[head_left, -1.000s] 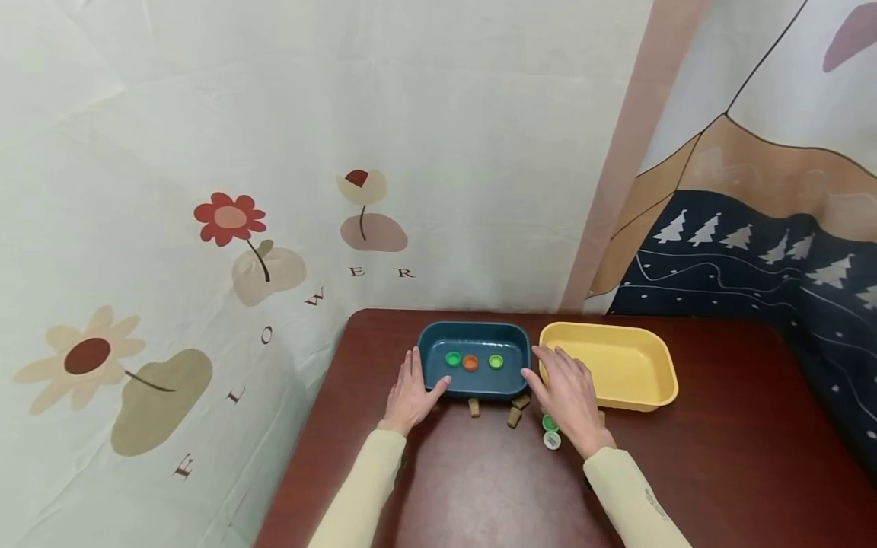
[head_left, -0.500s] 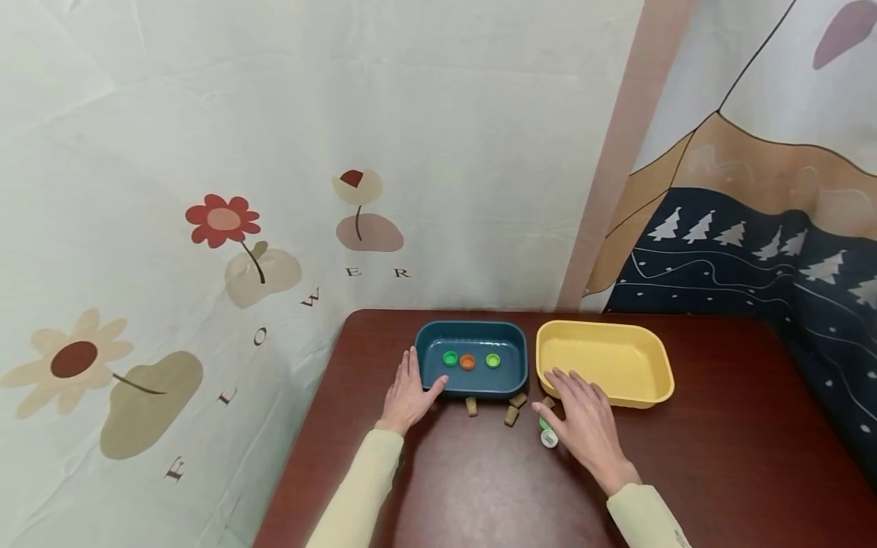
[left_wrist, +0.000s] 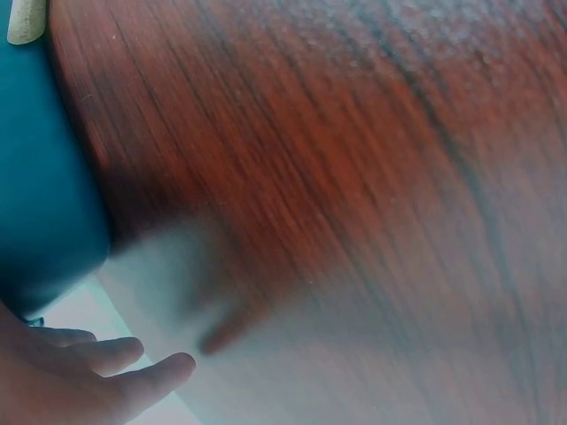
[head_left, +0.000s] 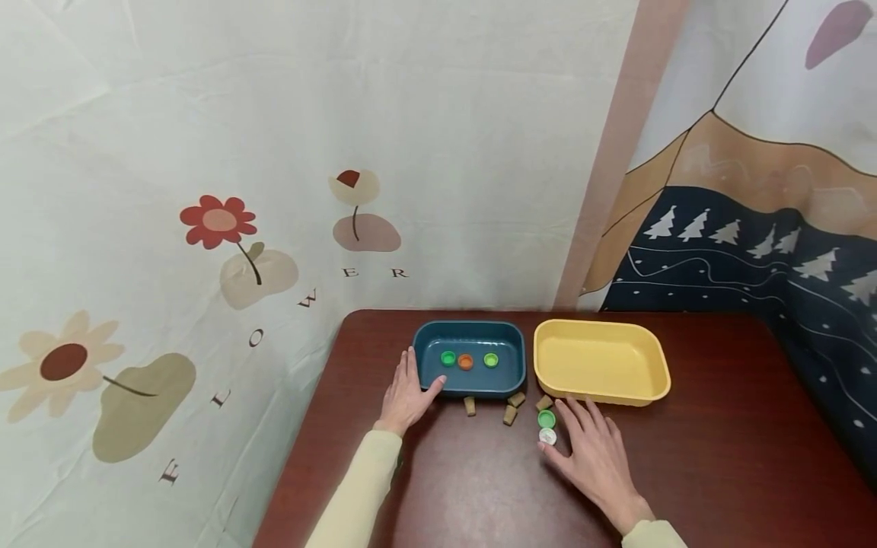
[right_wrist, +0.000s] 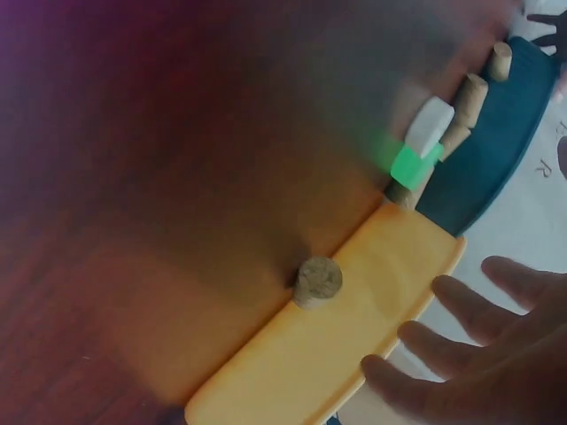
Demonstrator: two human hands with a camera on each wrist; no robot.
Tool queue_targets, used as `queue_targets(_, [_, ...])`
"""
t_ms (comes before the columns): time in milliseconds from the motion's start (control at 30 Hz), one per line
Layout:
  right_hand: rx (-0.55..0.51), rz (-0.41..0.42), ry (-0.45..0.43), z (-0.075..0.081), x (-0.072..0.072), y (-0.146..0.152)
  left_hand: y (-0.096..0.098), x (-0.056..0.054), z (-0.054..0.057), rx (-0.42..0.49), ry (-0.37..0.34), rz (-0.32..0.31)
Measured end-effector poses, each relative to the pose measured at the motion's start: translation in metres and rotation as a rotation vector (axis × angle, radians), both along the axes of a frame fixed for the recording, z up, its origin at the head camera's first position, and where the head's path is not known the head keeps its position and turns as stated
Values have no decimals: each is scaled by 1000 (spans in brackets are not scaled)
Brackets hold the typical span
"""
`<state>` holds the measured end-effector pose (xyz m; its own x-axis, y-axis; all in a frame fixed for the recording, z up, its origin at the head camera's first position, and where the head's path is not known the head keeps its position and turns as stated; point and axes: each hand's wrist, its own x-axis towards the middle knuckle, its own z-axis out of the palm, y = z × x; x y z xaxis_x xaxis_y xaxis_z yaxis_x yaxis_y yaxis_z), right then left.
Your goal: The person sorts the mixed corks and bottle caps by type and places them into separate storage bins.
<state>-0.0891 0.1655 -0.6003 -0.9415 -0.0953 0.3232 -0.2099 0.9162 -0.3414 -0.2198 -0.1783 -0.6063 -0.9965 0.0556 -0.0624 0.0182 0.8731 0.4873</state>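
My left hand rests at the left front corner of a dark blue tray, fingers extended along its side and thumb over the front rim. Inside the tray lie a green bottle cap, an orange cap and a lime-green cap. My right hand hovers in front of the yellow tray, fingers spread and holding nothing. By its thumb and index finger are a white cap and a green cap on the table. One cork shows before the yellow tray in the right wrist view; in the head view my hand hides it.
Several corks lie along the trays' front edges, among them one cork before the blue tray and another cork near the gap between trays. The brown table ends at a fabric-covered wall behind both trays.
My right hand has drawn back from between the trays toward the front and right, uncovering the green and white caps and a cork. The left hand stays at the blue tray.
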Motion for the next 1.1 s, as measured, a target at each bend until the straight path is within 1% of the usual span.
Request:
queue_targets(133, [48, -50, -49, -5, 7, -2, 0, 1, 1, -5, 2, -2])
queue_targets(267, [106, -95, -116, -9, 8, -5, -1, 2, 4, 2, -1, -4])
queue_targets(467, [170, -128, -137, -16, 6, -10, -1, 2, 5, -1, -7, -5])
queue_targets(567, [195, -128, -117, -18, 4, -13, -1, 2, 4, 0, -5, -6])
queue_targets(733, [227, -112, -4, -22, 2, -16, -1, 2, 3, 7, -3, -4])
queue_targets(800, [235, -107, 24, -22, 0, -17, 0, 2, 2, 11, -5, -3])
queue_targets(867, [237, -103, 22, -22, -2, -18, 0, 2, 2, 12, -6, -1])
queue_targets(1033, [254, -82, -32, -23, -6, -20, 0, 2, 1, 17, 0, 2])
queue_targets(1100, [261, -69, -38, -23, -7, -21, 0, 2, 1, 24, 6, 2])
